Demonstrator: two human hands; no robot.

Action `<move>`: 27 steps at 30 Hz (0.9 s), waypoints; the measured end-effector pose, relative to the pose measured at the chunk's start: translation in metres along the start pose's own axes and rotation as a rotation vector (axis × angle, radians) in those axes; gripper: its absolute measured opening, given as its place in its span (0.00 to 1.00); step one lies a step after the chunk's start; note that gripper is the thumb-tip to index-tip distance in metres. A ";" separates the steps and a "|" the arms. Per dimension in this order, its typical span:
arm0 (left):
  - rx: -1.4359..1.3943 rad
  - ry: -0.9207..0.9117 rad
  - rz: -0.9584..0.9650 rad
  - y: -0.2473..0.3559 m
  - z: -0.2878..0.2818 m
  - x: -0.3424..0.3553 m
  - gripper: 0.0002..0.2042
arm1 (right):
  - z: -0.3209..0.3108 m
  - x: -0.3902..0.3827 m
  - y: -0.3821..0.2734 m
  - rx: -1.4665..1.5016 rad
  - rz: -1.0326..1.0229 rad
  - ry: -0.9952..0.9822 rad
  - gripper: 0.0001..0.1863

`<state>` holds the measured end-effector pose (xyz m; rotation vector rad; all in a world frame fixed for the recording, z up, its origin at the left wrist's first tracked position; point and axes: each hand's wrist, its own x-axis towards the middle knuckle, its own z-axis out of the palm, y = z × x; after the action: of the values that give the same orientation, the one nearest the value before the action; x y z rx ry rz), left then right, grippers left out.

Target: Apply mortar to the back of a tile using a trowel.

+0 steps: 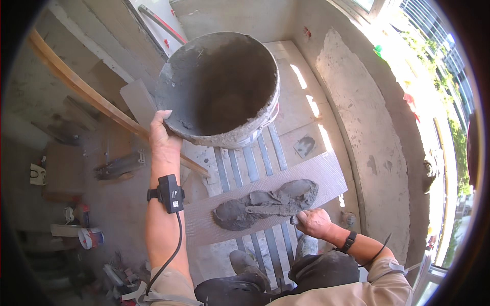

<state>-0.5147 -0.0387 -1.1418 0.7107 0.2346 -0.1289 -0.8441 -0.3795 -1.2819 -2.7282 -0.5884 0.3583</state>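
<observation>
My left hand (162, 130) grips the near-left rim of a large, cement-crusted bucket (171, 86), which has grey residue on its inner walls and is held over metal slats (263, 150). A long textured tile board (329, 173) lies across the slats, carrying several lumps of wet grey mortar (229, 214) along its middle. My right hand (314, 223) is closed on the handle of a trowel (275, 209), whose mortar-coated blade rests across the piled mortar.
A wooden plank (92, 86) slants along the left. A small white pail (89, 238) and a cardboard sheet (64, 173) lie on the left. A concrete ledge (357, 127) runs along the window (454, 153) on the right. My boots (242, 262) are below the board.
</observation>
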 end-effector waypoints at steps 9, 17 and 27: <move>0.357 0.086 0.067 0.014 -0.020 -0.007 0.32 | -0.048 -0.004 -0.007 0.083 0.149 -0.105 0.16; 0.938 0.525 -0.275 -0.027 -0.249 -0.197 0.29 | -0.110 -0.019 0.000 0.246 0.117 0.172 0.14; 0.606 0.279 0.016 0.017 -0.118 -0.146 0.33 | -0.281 0.138 -0.086 -0.228 -0.097 0.444 0.15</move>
<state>-0.6719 0.0573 -1.1800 1.3360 0.4660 -0.0839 -0.6663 -0.3185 -1.0171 -2.8409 -0.6620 -0.3530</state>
